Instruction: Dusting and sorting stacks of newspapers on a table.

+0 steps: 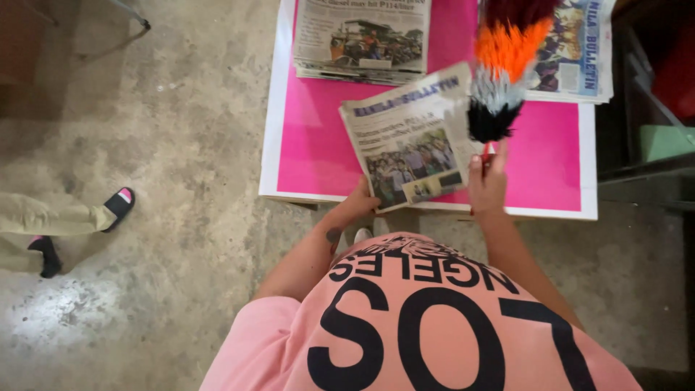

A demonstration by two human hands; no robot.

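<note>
The person wears a loose salmon-pink T-shirt [434, 326] with short sleeves, the cloth smooth and plain apart from its print. Across the front run big, blocky black letters in two rows, seen upside down from the head camera, with a small black line drawing above them near the hem. Both forearms are bare, and the left forearm [318, 250] carries a small dark tattoo close to the wrist

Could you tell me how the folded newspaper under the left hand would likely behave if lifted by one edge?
The folded newspaper looks thin and light, so it would probably droop. Its loose pages may fan apart. The left hand holds its near corner on the pink tabletop.
</note>
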